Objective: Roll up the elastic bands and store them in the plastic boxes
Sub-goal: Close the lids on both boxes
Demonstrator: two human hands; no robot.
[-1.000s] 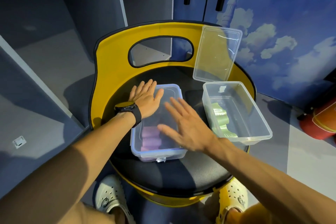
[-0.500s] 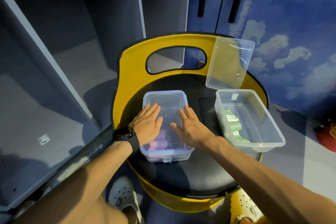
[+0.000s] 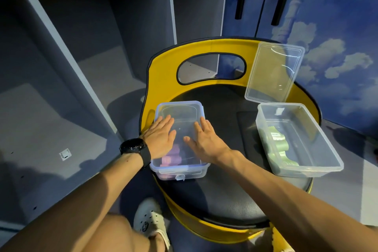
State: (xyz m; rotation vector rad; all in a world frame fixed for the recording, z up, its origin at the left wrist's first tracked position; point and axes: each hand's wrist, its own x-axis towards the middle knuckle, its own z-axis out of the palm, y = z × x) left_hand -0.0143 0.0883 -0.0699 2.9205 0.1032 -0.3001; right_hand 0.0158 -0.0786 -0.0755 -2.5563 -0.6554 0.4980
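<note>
Your left hand [image 3: 161,139] and right hand [image 3: 204,141] lie flat, fingers straight, pressing the lid [image 3: 180,112] of the left box [image 3: 180,172], which holds purple rolled bands [image 3: 170,158]. The right box [image 3: 319,170] stands uncovered, well apart, with green bands [image 3: 278,145] inside; its loose lid [image 3: 274,73] leans on the yellow chair back [image 3: 163,75]. Both boxes sit on the black round seat [image 3: 221,196]. Grey shelves [image 3: 102,32] stand left, a cloud-painted wall [image 3: 337,51] right.
</note>
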